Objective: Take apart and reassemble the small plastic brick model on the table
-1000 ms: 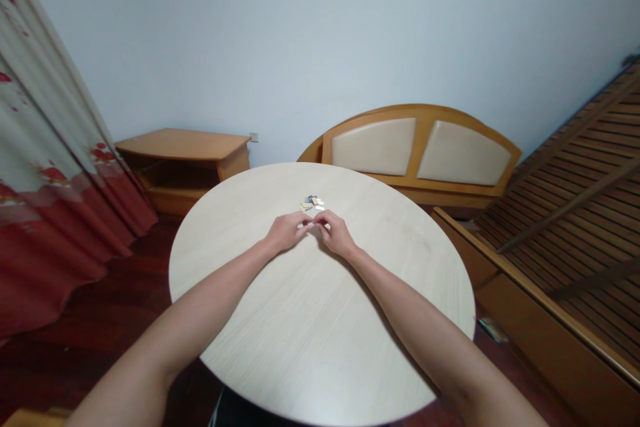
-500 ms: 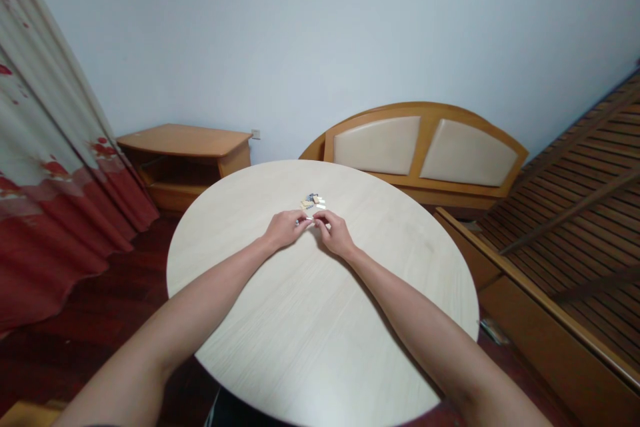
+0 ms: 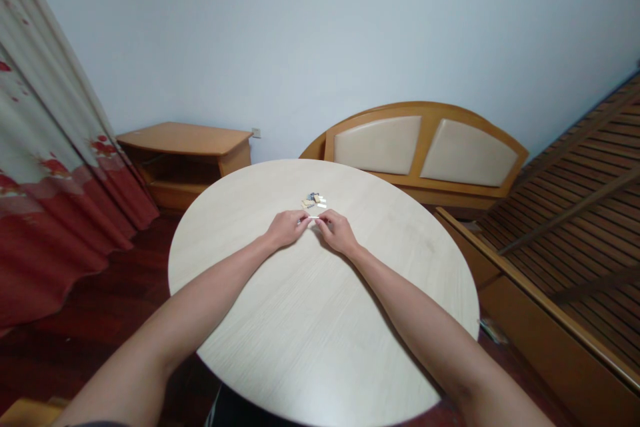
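Observation:
A thin white strip-like piece [image 3: 313, 217] spans the small gap between my two hands, just above the round table [image 3: 320, 320]. My left hand [image 3: 287, 228] pinches its left end between thumb and fingers. At the other end, the thumb and fingertips of my right hand [image 3: 339, 231] are closed on the same piece. Its exact kind is too small to make out. Right behind my fingertips lies a little pile of small parts [image 3: 314, 199], tan, dark grey and white, resembling toy building bricks.
Beyond the table stand a wooden cabinet [image 3: 185, 137] at left and a headboard [image 3: 415, 140] at right. A slatted bed frame [image 3: 575, 213] runs along the right side. Red and white curtains [image 3: 70, 200] hang at the left.
My hands have moved slightly apart, my right hand a little to the right. More of the white piece shows between them. The pile looks the same.

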Demonstrator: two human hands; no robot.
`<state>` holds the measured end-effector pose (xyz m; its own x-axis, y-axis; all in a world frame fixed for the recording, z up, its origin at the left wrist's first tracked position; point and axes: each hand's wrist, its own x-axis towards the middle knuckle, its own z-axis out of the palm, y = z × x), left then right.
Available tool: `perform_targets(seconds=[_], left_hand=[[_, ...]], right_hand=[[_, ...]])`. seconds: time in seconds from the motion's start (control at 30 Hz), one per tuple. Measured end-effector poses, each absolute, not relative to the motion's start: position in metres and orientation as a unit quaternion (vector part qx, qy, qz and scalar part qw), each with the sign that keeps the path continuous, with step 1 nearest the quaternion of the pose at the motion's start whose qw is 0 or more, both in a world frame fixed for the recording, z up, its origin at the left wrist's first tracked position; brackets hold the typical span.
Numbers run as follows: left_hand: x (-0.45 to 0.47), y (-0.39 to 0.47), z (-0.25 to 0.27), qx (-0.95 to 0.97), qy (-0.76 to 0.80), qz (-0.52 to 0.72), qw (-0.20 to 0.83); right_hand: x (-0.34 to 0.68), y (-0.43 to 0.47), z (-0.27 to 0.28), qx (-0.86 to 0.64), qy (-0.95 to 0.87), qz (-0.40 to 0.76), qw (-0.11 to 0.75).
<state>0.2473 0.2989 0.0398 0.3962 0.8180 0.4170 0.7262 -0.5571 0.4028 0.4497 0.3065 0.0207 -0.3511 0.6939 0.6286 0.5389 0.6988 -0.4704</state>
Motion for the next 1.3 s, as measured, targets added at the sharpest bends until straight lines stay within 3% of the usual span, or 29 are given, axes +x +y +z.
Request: perform_targets(seconds=[0.83, 1.3], left_hand=[[0.2465, 0.3057, 0.0354, 0.833, 0.475, 0.271, 0.084], [0.2458, 0.3042, 0.0356, 0.832, 0.437, 0.332, 0.084]], right_hand=[[0.4494, 0.308, 0.0191, -0.389, -0.826, 0.084, 0.399], [0.4511, 0.3094, 0.0175, -0.385, -0.832, 0.085, 0.39]])
